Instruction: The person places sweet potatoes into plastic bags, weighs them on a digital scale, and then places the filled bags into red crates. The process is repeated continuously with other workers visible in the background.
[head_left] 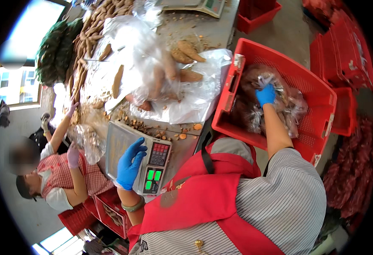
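Note:
My left hand (130, 163), in a blue glove, is raised over the digital scale (122, 140) beside its keypad, fingers extended and empty. At the right, my right hand (266, 94), also blue-gloved, reaches into the red perforated crate (318, 110) and grips the gathered top of a clear plastic bag (294, 106) with brownish contents. Several bags lie in this crate. Across the worktable, clear plastic sheeting and bags (139, 46) partly cover some sweet potatoes (188, 51); small scraps and slices lie near the scale.
A co-worker (80, 178) in a checked apron reaches toward a pile of sweet potatoes (90, 36) at the left. A second scale (212, 8) is at the top. More red crates (343, 51) and red mesh sacks (356, 165) are at the right; green sacks (54, 51) stand by the window.

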`<state>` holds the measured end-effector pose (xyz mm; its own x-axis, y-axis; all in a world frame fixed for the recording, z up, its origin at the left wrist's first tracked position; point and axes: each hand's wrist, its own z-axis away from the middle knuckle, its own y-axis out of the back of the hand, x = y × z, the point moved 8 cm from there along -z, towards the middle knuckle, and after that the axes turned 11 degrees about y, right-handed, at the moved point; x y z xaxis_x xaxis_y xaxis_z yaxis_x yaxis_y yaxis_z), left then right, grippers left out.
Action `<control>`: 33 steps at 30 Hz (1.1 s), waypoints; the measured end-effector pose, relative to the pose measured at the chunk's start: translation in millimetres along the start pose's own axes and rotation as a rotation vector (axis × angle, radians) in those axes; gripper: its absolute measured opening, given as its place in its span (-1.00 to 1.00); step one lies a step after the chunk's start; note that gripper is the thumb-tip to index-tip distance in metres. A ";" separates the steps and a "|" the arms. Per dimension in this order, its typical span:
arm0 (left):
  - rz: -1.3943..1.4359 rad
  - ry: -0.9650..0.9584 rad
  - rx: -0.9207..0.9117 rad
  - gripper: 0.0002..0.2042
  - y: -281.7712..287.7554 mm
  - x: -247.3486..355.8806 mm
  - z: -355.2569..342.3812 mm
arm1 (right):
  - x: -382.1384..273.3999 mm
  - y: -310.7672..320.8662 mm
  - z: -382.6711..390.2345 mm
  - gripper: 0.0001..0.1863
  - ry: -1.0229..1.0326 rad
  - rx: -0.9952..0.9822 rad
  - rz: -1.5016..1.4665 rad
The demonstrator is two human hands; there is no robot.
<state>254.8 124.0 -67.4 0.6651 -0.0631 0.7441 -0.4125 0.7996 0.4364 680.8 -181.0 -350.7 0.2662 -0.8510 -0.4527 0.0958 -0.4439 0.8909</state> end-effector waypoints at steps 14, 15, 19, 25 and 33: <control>-0.318 -0.062 0.539 -0.54 56.0 -31.1 -22.6 | -332.4 52.9 -9.2 -0.29 0.693 0.159 -0.816; -0.314 -0.089 0.591 -0.53 61.5 -24.7 -30.9 | -351.6 49.5 -6.1 -0.24 0.700 0.153 -0.865; -0.199 -0.012 0.548 -0.46 77.9 -21.2 -82.6 | -411.8 33.9 -1.0 -0.07 0.655 0.092 -1.053; -0.150 0.208 0.397 -0.22 82.7 -48.1 -174.2 | -463.9 33.0 -32.6 0.07 0.575 0.216 -0.970; 0.003 0.264 0.338 -0.35 55.8 -55.2 -228.4 | -495.1 -13.2 -82.5 -0.26 0.548 -0.016 -0.816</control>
<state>337.3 308.5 -199.6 0.7817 0.1291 0.6101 -0.5664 0.5565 0.6079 626.9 269.4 -135.3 0.5204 -0.0351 -0.8532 0.4596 -0.8306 0.3145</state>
